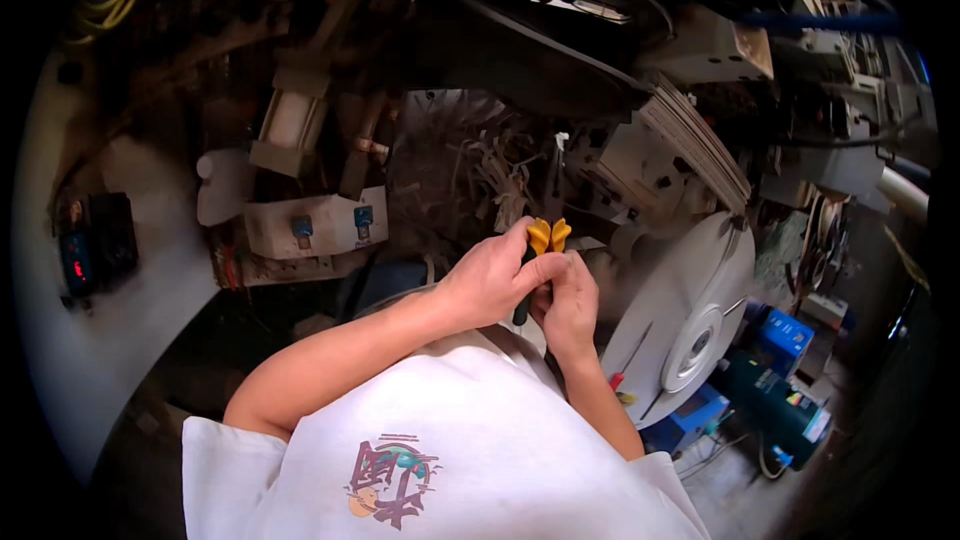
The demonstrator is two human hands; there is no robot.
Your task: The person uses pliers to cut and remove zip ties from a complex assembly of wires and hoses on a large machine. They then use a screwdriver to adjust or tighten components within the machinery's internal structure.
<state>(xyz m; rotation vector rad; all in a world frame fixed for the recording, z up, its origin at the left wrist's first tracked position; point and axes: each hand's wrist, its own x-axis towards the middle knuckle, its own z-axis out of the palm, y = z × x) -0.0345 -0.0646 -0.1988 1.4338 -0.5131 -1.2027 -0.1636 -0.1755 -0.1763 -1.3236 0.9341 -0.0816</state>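
My left hand [492, 278] and my right hand [572, 302] meet in front of my chest. The left fingers are closed round a yellow-and-black tool [548, 236]; two yellow prongs stick up above its thumb, and a dark end shows below the hand. My right hand is closed and pressed against the left from the right side. Its fingertips are hidden, so what it holds, if anything, does not show. Just beyond the hands lies a tangle of pale strips [497, 170]. A thin upright piece with a white tip [561, 143] stands behind the yellow prongs.
A large pale disc with a round hub [693, 348] stands close on the right. Far left is a dark control box with red digits [82, 262]. A pale bracket with blue fittings [332, 228] sits left of my hands. A dark green cylinder [768, 408] stands low right.
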